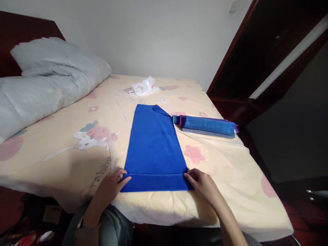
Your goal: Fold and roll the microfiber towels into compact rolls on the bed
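Observation:
A blue cloth (156, 143) lies spread lengthwise on the bed, its near end turned over into a flat band with a stitched edge. My left hand (116, 182) pinches the left end of that folded band between thumb and fingers. At the band's right end, my right hand (201, 181) grips the cloth the same way. The far right corner of the cloth is flipped inward as a small triangle. Just right of the cloth rest rolled and folded cloths (208, 125) in blue, purple and grey.
A crumpled white plastic bag (145, 86) sits toward the back of the bed. The bed has a cream printed sheet (230, 167). A grey quilt (56, 78) is heaped at the left. Dark wooden furniture (246, 61) stands at the right, past the bed's edge.

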{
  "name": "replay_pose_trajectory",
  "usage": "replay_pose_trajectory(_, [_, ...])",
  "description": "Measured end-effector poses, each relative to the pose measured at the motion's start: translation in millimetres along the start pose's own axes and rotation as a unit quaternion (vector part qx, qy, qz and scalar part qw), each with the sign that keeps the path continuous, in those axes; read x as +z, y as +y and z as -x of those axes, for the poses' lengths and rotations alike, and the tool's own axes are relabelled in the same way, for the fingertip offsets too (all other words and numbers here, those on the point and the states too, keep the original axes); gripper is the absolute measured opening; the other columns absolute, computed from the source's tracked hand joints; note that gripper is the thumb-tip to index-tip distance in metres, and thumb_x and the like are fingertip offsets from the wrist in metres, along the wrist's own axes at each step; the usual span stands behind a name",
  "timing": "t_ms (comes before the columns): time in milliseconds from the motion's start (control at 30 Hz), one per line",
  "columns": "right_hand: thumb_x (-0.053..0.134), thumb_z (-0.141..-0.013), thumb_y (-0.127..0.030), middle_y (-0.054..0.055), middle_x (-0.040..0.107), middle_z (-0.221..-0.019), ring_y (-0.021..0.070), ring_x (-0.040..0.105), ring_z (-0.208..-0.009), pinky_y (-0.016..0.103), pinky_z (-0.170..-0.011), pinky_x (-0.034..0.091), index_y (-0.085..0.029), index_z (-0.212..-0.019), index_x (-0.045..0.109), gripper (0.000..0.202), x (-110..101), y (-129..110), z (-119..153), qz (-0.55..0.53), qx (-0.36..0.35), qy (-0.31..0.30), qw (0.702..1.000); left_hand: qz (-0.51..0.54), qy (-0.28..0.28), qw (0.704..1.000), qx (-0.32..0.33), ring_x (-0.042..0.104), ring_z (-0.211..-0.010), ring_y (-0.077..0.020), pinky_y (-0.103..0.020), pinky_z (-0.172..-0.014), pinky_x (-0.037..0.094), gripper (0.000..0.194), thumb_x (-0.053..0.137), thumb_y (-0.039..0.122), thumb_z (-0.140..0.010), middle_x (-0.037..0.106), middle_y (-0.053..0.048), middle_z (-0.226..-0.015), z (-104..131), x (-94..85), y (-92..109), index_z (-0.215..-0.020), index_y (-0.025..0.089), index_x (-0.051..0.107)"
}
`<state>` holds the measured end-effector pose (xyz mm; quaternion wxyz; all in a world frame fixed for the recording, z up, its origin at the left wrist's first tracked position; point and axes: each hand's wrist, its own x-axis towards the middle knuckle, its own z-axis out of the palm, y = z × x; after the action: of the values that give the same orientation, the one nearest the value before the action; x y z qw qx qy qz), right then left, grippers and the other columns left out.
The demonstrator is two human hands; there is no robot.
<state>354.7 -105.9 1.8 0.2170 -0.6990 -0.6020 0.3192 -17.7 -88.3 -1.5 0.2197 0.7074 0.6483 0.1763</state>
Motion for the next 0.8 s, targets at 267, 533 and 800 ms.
replay_pose_trajectory(267, [0.052, -0.092, -0.040, 0.002, 0.073, -0.074, 0.0248, 0.068, -0.071, 0.030, -0.063, 0.041, -0.025, -0.086, 0.063, 0.020, 1.5, -3.1, 1.2, 0.111, -0.030, 0.026, 0.993, 0.032, -0.051, 0.998, 0.006, 0.050, -0.063, -0.0135, -0.025, -0.067, 0.040, 0.027, 0.057, 0.043, -0.085, 0.044, 0.007, -0.069, 3.0, -0.7, -12.2, -0.107, 0.028, 0.055])
replay_pose_trajectory(533, [0.050, -0.092, -0.042, 0.002, 0.073, -0.073, 0.0251, 0.069, -0.068, 0.032, -0.062, 0.039, -0.025, -0.087, 0.061, 0.021, -5.8, -1.7, 4.4, 0.121, -0.065, 0.029, 0.990, 0.013, -0.039, 0.999, -0.009, 0.053, -0.059, -0.0146, -0.026, -0.063, 0.038, 0.024, 0.049, 0.045, -0.090, 0.047, 0.006, -0.065, 5.0, -3.9, -4.1, -0.102, 0.027, 0.057])
replay_pose_trajectory(800, [0.052, -0.091, -0.037, 0.002, 0.072, -0.075, 0.0252, 0.067, -0.070, 0.032, -0.063, 0.038, -0.025, -0.088, 0.056, 0.013, 0.7, 4.8, 0.0, 0.162, -0.042, 0.022, 0.986, -0.028, 0.037, 0.999, 0.017, 0.057, -0.065, -0.0152, -0.026, -0.065, 0.042, 0.018, 0.063, 0.037, -0.082, 0.058, 0.005, -0.071, 8.6, -8.9, -11.7, -0.096, 0.027, 0.058])
